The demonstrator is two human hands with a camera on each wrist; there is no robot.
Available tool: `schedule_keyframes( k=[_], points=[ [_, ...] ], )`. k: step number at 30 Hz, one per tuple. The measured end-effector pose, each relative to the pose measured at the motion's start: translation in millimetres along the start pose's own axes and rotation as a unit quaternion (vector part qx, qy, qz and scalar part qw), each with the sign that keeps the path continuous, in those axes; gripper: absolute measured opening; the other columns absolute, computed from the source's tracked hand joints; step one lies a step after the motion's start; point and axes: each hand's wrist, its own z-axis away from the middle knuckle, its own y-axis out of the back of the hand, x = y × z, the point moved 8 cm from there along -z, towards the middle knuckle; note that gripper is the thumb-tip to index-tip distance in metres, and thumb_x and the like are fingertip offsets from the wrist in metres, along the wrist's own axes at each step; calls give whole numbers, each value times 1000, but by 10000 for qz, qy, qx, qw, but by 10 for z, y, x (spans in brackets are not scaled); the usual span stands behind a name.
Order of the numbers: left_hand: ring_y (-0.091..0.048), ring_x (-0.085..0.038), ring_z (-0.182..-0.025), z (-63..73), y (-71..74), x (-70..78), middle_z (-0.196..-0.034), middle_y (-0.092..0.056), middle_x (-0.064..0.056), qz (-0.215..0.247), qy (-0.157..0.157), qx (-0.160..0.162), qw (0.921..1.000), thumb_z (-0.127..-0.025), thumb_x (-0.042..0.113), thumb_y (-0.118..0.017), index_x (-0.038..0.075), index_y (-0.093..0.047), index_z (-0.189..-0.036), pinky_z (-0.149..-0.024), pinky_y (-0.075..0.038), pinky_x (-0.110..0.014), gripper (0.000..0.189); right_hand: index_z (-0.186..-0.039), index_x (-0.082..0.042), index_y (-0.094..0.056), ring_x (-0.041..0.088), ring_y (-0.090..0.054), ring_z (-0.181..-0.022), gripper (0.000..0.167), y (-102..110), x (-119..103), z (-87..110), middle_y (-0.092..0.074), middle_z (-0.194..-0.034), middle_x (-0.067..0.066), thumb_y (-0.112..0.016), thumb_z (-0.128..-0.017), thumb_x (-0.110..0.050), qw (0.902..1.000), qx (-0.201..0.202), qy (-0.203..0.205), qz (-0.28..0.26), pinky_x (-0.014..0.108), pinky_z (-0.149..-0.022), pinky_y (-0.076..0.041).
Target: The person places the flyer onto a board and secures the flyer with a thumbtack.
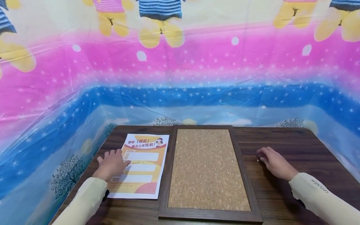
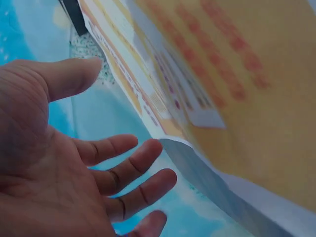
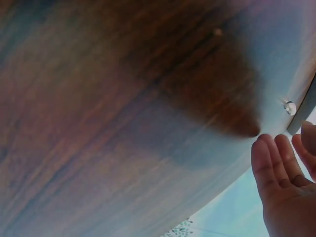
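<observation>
A printed poster (image 1: 153, 184) in yellow, orange and white lies on the dark wood table, left of a framed cork board (image 1: 208, 168). Over the poster's left side is my left hand (image 1: 111, 164), fingers spread. In the left wrist view this hand (image 2: 59, 163) is beside the paper's slightly lifted edge (image 2: 177, 143), gripping nothing; contact is hard to tell. My right hand (image 1: 277, 162) is low at the table right of the board. Close to its fingertips lies a small shiny pin-like piece (image 3: 290, 108), and the fingers (image 3: 269, 163) are fairly straight and apart from it.
The cork board has a raised brown wooden frame (image 1: 211, 215) and takes up the middle of the table (image 1: 292, 137). A patterned pink and blue cloth (image 1: 197, 93) hangs behind the table and along both sides.
</observation>
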Motion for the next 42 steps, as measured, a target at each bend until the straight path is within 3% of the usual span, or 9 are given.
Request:
schedule_keyframes(
  k=[6,13,19,32,42],
  points=[
    [-36,-54,-107,2,-1,-180,-118,-44,-39,111,367,-242,9990,-90,42,-61,-17,-35,-130,-89,-12,-69,76,-100,0,-60,23,-58,-80,13,-17,42,-31,-56,-90,7,-63,-87,3,9999,87,-10,83,42,-67,-48],
    [-43,-45,-90,-14,-78,-253,-87,-55,-22,40,599,-417,9973,-86,43,-65,-16,-46,-117,-83,-20,-63,69,-95,-2,-62,18,-56,-75,12,-54,62,-18,-55,-85,3,-66,-85,2,9999,84,-136,62,39,-64,-47],
    [-45,-48,-92,-8,-95,-277,-86,-55,-23,-82,555,-376,9977,-85,43,-66,-16,-48,-113,-83,-20,-66,68,-94,-3,-62,18,-57,-75,12,-80,72,-31,-56,-85,2,-67,-84,2,9998,95,-110,143,40,-64,-48],
    [-47,-42,-84,5,-71,-269,-78,-53,-17,15,534,-352,9980,-85,39,-68,-14,-50,-105,-81,-20,-61,59,-89,-8,-64,18,-56,-75,12,-86,64,-68,-56,-83,-1,-65,-86,3,9993,-13,-265,258,43,-66,-46],
    [-48,-38,-82,-12,-75,-313,-77,-54,-15,208,765,-341,9963,-92,26,-61,-15,-52,-108,-83,-21,-59,44,-85,-10,-64,14,-53,-69,14,-101,46,-97,-53,-80,-2,-65,-86,3,9991,-94,-262,330,39,-63,-45]
  ],
)
